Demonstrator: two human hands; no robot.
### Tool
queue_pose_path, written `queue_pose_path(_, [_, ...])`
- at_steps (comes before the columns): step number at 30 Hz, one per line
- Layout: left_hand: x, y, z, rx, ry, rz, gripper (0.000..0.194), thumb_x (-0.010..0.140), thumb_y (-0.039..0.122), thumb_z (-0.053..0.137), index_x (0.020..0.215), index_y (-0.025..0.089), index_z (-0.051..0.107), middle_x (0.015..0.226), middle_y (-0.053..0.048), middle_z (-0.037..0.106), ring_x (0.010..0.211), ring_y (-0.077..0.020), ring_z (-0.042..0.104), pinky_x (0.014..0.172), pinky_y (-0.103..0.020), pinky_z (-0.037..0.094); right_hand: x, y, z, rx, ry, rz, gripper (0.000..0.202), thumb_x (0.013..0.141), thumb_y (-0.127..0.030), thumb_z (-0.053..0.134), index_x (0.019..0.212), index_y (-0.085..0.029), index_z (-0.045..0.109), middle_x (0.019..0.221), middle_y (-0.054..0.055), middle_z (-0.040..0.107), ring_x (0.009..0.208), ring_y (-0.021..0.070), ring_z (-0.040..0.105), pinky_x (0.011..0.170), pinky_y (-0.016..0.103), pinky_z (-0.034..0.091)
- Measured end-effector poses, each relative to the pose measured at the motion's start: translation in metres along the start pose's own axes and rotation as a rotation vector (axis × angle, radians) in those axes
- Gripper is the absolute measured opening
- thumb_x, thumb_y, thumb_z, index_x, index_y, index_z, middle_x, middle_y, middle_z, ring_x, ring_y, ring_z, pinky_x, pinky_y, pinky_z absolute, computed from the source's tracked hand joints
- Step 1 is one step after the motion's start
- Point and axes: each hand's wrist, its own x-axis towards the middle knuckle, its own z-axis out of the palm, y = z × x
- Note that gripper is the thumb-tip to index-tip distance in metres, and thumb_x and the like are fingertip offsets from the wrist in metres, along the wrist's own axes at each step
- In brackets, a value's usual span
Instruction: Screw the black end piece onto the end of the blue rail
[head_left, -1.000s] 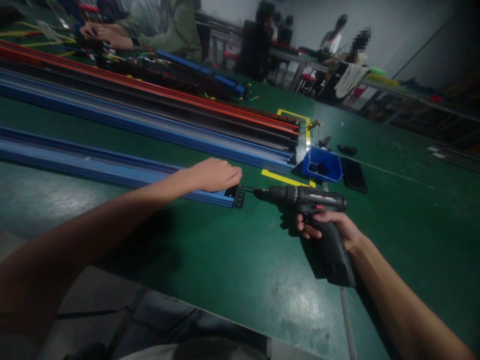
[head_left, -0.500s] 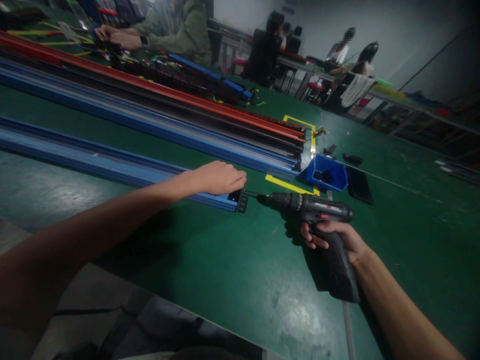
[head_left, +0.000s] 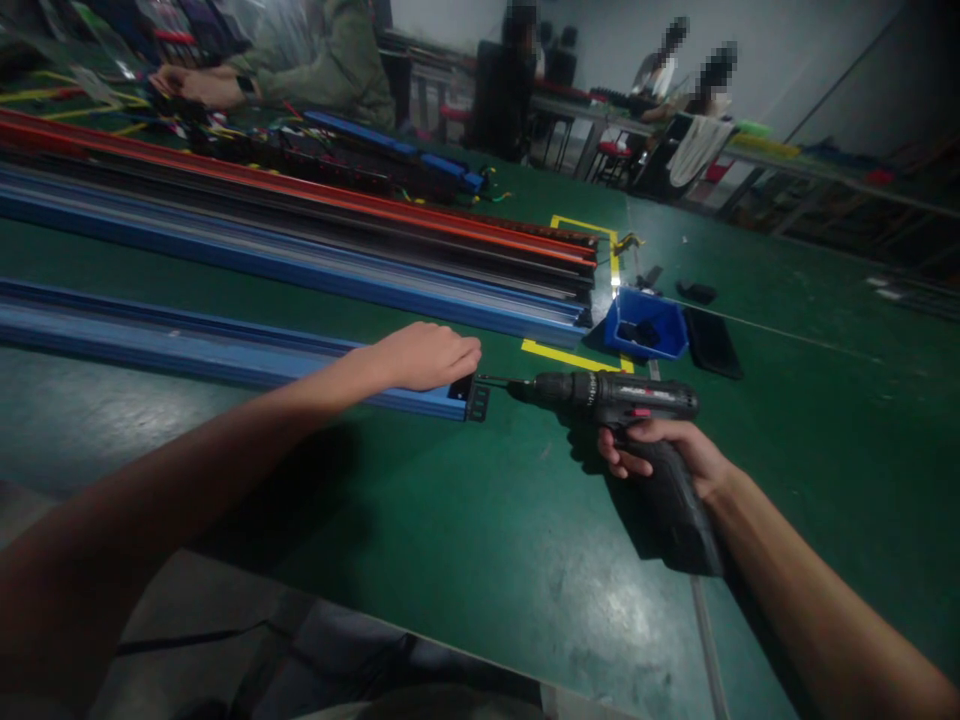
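The green table (head_left: 480, 560) carries blue rails (head_left: 187, 342), a blue bin (head_left: 667, 325) and yellow tape (head_left: 574, 357).

Along the near edge of the table (head_left: 480, 540), a hand could pass between the left arm (head_left: 300, 415) and the drill (head_left: 649, 397). Toward the far edge, long rails (head_left: 337, 240) bar the left, with a blue bin (head_left: 666, 318) just past their ends.

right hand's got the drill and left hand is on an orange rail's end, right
The colour is wrong: the head view shows the left hand on the end of the nearest blue rail. The right hand does have the drill.
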Motion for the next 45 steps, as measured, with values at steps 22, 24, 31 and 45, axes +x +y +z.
queue_pose_path(22, [0.0007,-0.0005,0.0016,-0.009,-0.006,0.019,0.043,0.107,0.04,0.027,0.105,0.022,0.066,0.09,-0.008,0.077,0.077,-0.0264,0.071,0.067,-0.034,0.044,-0.0003,0.0031,-0.0002,0.02,-0.03,-0.009,0.021,0.084,-0.021,0.072,0.093,-0.004,0.079,0.075,0.008,0.071,0.052,0.0068,0.051,0.07,0.024,0.057])
queue_pose_path(24, [0.0006,-0.0004,0.0015,-0.019,-0.003,0.017,0.043,0.106,0.04,0.027,0.105,0.022,0.066,0.09,-0.008,0.077,0.077,-0.0267,0.071,0.067,-0.035,0.045,-0.0005,0.0029,0.0005,0.015,-0.028,-0.009,0.021,0.084,-0.022,0.072,0.092,-0.004,0.079,0.073,0.007,0.07,0.052,0.0067,0.051,0.07,0.023,0.057])
queue_pose_path(31, [0.0004,0.0007,0.0003,-0.006,-0.007,0.012,0.043,0.107,0.039,0.027,0.106,0.021,0.066,0.092,-0.009,0.078,0.08,-0.0281,0.073,0.069,-0.036,0.047,-0.0015,0.0024,0.0006,0.006,0.0,-0.011,0.021,0.083,-0.023,0.075,0.091,-0.003,0.08,0.07,0.006,0.069,0.05,0.0061,0.052,0.069,0.023,0.058])
queue_pose_path(45, [-0.0003,0.0015,-0.0023,-0.026,-0.008,0.013,0.045,0.107,0.041,0.026,0.107,0.021,0.067,0.091,-0.009,0.078,0.078,-0.0273,0.073,0.068,-0.035,0.047,-0.0018,0.0023,0.0014,0.001,0.014,-0.016,0.02,0.084,-0.022,0.074,0.092,-0.005,0.08,0.069,0.006,0.068,0.052,0.0085,0.053,0.069,0.025,0.058])
